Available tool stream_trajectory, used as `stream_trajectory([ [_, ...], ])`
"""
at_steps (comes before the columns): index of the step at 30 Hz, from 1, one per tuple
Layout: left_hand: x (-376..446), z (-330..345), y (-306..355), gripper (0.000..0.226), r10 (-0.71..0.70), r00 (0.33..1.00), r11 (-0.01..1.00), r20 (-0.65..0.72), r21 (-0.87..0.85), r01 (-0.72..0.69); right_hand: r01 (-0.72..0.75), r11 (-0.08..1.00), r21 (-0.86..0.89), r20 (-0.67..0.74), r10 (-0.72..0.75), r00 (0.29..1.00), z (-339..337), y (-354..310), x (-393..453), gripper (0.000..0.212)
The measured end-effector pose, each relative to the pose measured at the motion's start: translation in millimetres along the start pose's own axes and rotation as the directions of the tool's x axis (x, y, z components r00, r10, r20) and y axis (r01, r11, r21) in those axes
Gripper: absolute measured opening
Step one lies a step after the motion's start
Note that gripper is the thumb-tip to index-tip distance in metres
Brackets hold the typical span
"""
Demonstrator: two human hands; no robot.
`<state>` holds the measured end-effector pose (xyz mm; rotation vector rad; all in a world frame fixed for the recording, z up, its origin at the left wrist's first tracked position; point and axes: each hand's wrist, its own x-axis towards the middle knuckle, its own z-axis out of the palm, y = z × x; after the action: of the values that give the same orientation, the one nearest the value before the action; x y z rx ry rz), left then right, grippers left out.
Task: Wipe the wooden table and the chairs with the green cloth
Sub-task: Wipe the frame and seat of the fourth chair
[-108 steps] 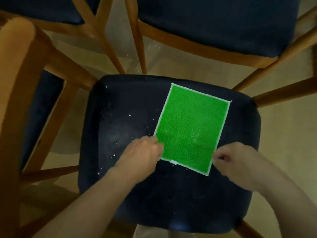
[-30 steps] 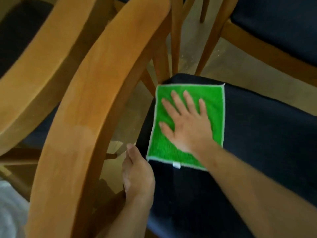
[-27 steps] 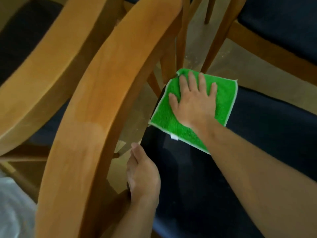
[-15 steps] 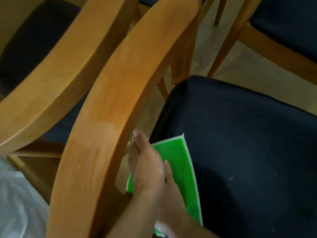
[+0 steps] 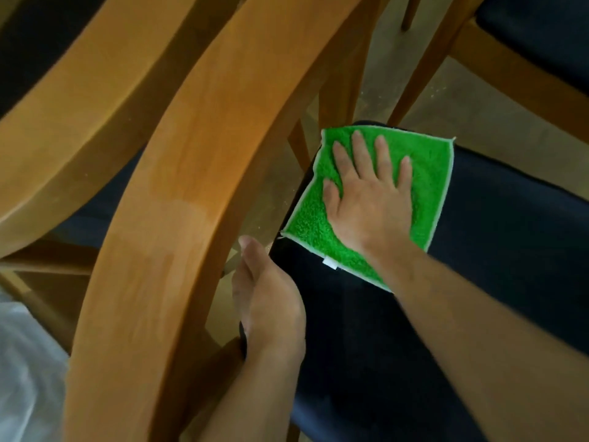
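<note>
Two wooden chair backs (image 5: 178, 218) fill the left of the view, and behind the nearer one lies the dark seat cushion (image 5: 478, 282) where the work is going on. Other chairs (image 5: 526, 52) stand close around it, and pale specks lie on the floor (image 5: 471, 122) between their legs. No table shows here.

On the cushion's far left corner rests the green cloth (image 5: 427, 173), its edges reaching right to the rim. The right hand (image 5: 369, 199) lies flat on it, fingers straight and spread, pressing down. The left hand (image 5: 271, 301) wraps the cushion's near left edge, thumb along the rim (its fingers are hidden underneath).

The main risk is the corner: a further push outward would likely carry the cloth over the rim, and it may fold or drop to the floor. Crumbs swept that way would land on the floor rather than in the cloth. A flat palm holds by friction alone, so the cloth can bunch on the fabric. The crowding wood could also catch a wrist.
</note>
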<state>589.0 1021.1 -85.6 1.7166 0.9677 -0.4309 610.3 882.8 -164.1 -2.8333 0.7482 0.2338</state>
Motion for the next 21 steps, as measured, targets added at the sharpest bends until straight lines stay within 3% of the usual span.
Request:
stream_trajectory([
  [3, 4.6, -3.9, 3.2, 0.048, 0.115, 0.993, 0.992, -0.038, -0.044, -0.116, -0.015, 0.998, 0.066, 0.045, 0.012, 0.999, 10.1, -37.4, -43.5, 0.063],
  [5, 5.5, -5.5, 5.0, 0.046, 0.158, 0.987, 0.986, -0.032, -0.05, -0.159, 0.155, 0.985, 0.082, 0.127, -0.164, 0.978, 19.1, -62.7, -97.6, 0.066],
  [7, 5.8, -7.3, 5.1, 0.04, 0.158, 0.987, 0.987, -0.039, -0.031, -0.159, 0.347, 0.933, 0.092, 0.216, -0.359, 0.908, 26.6, -76.5, -153.6, 0.07],
  [10, 5.5, -8.2, 3.1, 0.044, 0.188, 0.981, 0.979, -0.043, 0.082, -0.184, 0.49, 0.867, 0.093, 0.309, -0.493, 0.813, 32.3, -76.0, -198.4, 0.058],
  [15, 0.6, -3.9, -0.9, 0.041, 0.088, 0.996, 0.996, -0.013, 0.03, -0.088, 0.614, 0.78, 0.118, 0.209, -0.624, 0.753, 30.4, -30.8, -169.9, 0.064],
  [19, -4.6, -2.0, 0.3, 0.042, 0.066, 0.998, 0.998, -0.022, 0.023, -0.066, 0.384, 0.923, 0.021, 0.053, -0.385, 0.921, 12.7, 17.6, -81.8, 0.061],
  [21, -6.1, -0.8, 0.5, 0.045, 0.093, 0.996, 0.995, -0.012, 0.021, -0.093, 0.249, 0.967, -0.051, 0.012, -0.249, 0.969, 2.2, 41.1, -33.9, 0.061],
])
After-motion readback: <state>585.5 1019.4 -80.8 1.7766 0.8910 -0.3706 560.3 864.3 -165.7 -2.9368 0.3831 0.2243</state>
